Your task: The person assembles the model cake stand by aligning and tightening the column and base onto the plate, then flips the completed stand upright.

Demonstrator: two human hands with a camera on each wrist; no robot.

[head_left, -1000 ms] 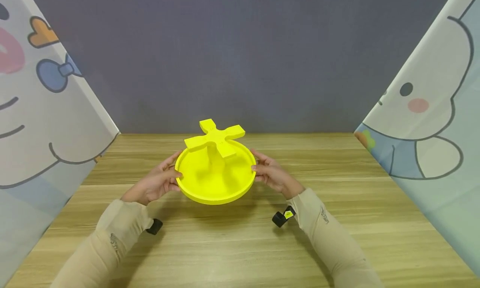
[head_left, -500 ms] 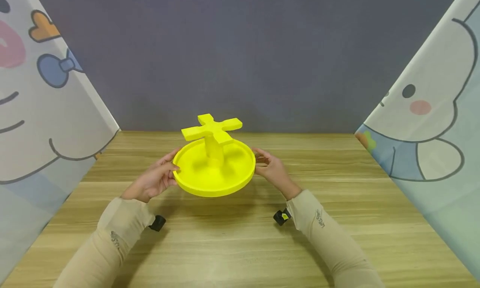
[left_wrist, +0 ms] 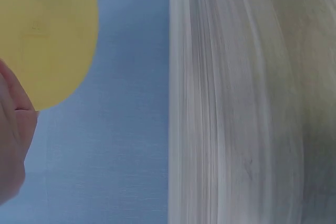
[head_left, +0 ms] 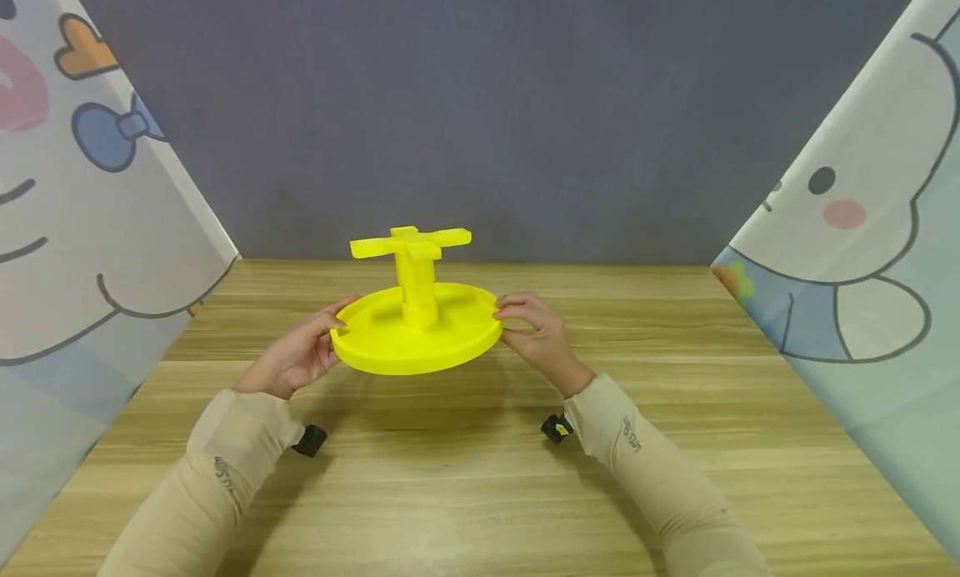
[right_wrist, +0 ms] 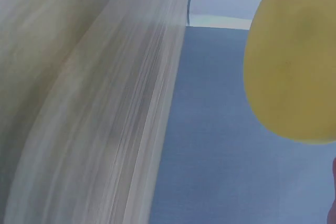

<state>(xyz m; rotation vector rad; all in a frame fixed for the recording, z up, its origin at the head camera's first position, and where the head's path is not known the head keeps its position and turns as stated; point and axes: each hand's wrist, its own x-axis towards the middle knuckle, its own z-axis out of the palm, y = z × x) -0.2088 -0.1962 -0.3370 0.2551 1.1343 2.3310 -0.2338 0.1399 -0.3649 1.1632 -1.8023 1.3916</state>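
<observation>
In the head view, a bright yellow round tray (head_left: pixel 375 362) with a raised rim is held over the wooden table. From its middle rises a yellow post (head_left: pixel 417 289) topped by a four-armed cross (head_left: pixel 411 242). My left hand (head_left: pixel 300 353) grips the rim at the left, thumb on the edge and fingers partly hidden behind it. At the right edge, my right hand (head_left: pixel 542 333) pinches the rim between fingers and thumb. The wrist views show the tray's smooth underside (left_wrist: pixel 50 40), with left fingertips against it in the left one.
The wood-grain table (head_left: pixel 450 494) stretches under both forearms. A dark grey panel (head_left: pixel 480 118) stands at its back. Cartoon-printed panels flank it on the left (head_left: pixel 150 252) and right (head_left: pixel 862 227). A small black block (head_left: pixel 309 440) sits at the left wrist, another (head_left: pixel 556 428) at the right.
The tray has risen slightly, moved left and tipped so its top shows less and the post looks taller. My right hand has changed its hold, with fingers now over the rim.
</observation>
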